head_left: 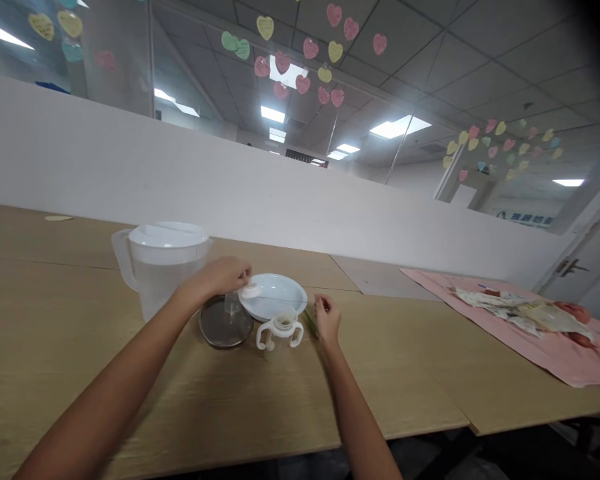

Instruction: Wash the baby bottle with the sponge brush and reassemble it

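Note:
My left hand (227, 275) is closed at the fingertips on a white bottle collar (251, 291), over the left rim of a shallow white bowl (275, 313). Below that hand, a small clear cup-like cover (232, 304) stands on a dark oval tray (225, 328). In front of the bowl is a clear baby bottle (279, 343) with two white handles, upright and without a top. My right hand (328, 316) hovers right of the bowl with its fingers curled together; what they hold, if anything, is hidden. Close beside it lies a thin green object (311, 323), partly covered.
A lidded clear pitcher (166, 273) stands at the left behind my forearm. On the right, a pink cloth (540, 347) carries a doll-like figure in patterned clothes (525, 310). A grey mat (385, 277) lies along the white wall (260, 200) behind the wooden table (395, 373).

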The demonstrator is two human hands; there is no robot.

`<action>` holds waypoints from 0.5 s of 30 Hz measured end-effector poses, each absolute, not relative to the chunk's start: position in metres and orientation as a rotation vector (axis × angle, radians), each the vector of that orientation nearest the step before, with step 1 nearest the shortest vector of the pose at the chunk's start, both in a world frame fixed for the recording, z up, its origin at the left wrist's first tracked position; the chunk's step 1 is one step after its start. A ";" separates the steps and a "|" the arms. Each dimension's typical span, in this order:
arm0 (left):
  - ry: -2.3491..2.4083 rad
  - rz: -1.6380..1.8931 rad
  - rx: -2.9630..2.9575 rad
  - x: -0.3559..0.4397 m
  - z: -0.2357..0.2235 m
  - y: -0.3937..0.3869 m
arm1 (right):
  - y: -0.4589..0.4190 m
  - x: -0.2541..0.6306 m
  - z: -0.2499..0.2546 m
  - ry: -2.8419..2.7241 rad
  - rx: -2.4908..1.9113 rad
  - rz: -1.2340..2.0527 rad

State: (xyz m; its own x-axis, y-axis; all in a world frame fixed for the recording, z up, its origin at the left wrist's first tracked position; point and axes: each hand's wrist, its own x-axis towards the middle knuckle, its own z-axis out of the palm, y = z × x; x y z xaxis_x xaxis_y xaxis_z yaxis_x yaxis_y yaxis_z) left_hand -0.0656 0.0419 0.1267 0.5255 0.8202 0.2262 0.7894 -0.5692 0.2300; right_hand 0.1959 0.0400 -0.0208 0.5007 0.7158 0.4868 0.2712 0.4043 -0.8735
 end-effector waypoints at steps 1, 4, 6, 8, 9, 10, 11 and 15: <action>1.285 0.581 2.606 -0.060 0.126 0.042 | 0.038 0.193 -0.017 -1.051 -1.147 0.360; 0.915 0.728 2.308 -0.034 0.110 0.047 | 0.035 0.183 -0.008 -1.095 -1.007 0.522; 0.815 0.756 2.164 -0.016 0.096 0.052 | 0.036 0.178 -0.006 -1.123 -0.915 0.688; 0.748 0.757 2.131 -0.002 0.082 0.057 | 0.038 0.175 -0.006 -1.119 -0.865 0.802; 0.724 0.748 2.129 0.003 0.077 0.058 | 0.039 0.175 -0.007 -1.107 -0.854 0.831; 0.703 0.735 2.124 0.007 0.073 0.060 | 0.040 0.174 -0.008 -1.090 -0.848 0.848; 0.688 0.720 2.112 0.009 0.069 0.061 | 0.040 0.174 -0.009 -1.072 -0.844 0.859; 0.731 0.767 2.118 0.012 0.064 0.062 | 0.039 0.174 -0.007 -0.995 -0.832 0.891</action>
State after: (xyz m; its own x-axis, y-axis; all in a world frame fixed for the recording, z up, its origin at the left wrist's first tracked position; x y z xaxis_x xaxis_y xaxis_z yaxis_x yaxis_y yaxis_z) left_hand 0.0123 0.0621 0.0644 0.6563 0.7001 0.2812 0.2474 -0.5519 0.7964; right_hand 0.1739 0.0389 -0.0070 0.2779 0.9014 0.3320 -0.2307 0.3981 -0.8879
